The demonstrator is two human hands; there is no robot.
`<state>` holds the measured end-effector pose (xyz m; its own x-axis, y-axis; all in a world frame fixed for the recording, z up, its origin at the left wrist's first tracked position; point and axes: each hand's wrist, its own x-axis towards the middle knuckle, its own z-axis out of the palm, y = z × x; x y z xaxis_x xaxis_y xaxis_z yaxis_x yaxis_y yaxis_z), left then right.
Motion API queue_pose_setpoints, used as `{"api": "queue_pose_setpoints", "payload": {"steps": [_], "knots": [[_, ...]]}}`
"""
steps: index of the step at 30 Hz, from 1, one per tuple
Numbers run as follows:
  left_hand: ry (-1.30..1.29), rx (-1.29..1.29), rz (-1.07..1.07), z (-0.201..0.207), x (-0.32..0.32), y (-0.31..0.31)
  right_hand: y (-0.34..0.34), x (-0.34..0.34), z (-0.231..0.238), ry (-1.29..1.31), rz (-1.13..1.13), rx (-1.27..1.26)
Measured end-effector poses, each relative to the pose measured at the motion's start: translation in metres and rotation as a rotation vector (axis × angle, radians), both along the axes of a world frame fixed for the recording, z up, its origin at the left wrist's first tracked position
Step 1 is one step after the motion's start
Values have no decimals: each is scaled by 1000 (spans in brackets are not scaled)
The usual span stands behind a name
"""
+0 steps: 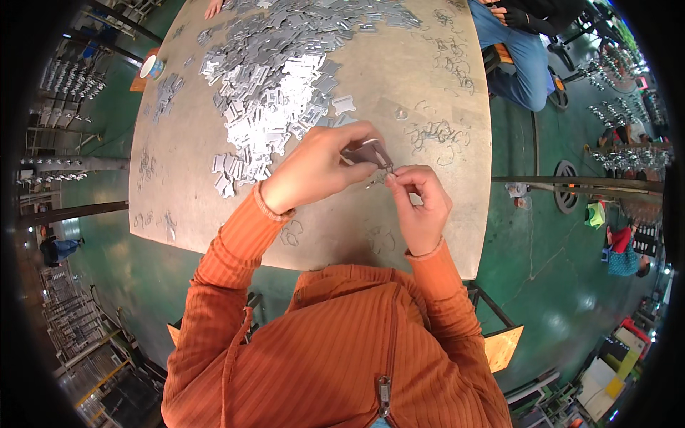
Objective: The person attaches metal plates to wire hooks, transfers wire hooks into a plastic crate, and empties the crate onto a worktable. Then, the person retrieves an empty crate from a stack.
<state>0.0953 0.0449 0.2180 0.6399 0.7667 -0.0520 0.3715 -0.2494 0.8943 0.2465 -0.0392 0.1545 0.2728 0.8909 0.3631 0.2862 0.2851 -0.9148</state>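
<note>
Over the near middle of the table, my left hand [321, 170] is closed, its thumb and fingers gripping a small grey metal plate [371, 153] with bent edges. Close on its right, my right hand [422, 203] pinches a small thin metal piece [374, 183] between thumb and forefinger, at the plate's lower corner. The fingertips partly cover that piece, so its full shape is hidden. Beyond my left hand spreads a large heap of similar flat metal plates [267, 93]. Thin bent wire pieces [439, 133] lie in a loose cluster to the right of my hands.
The brown table [342, 235] has more wire pieces scattered near its edges. A round tub [151, 67] stands at the left edge. Another person's hand [213, 8] rests at the far side. A person in blue jeans [524, 60] sits at the far right. Racks of metal parts [75, 78] flank the green floor.
</note>
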Motion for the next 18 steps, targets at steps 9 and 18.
{"api": "queue_pose_setpoints", "payload": {"steps": [9,18], "knots": [[-67,16,267,5,5,15,51,33,-16,38,-50,-19],[-110,185,328,27,-9,28,196,142,-144,-730,123,-387]]}}
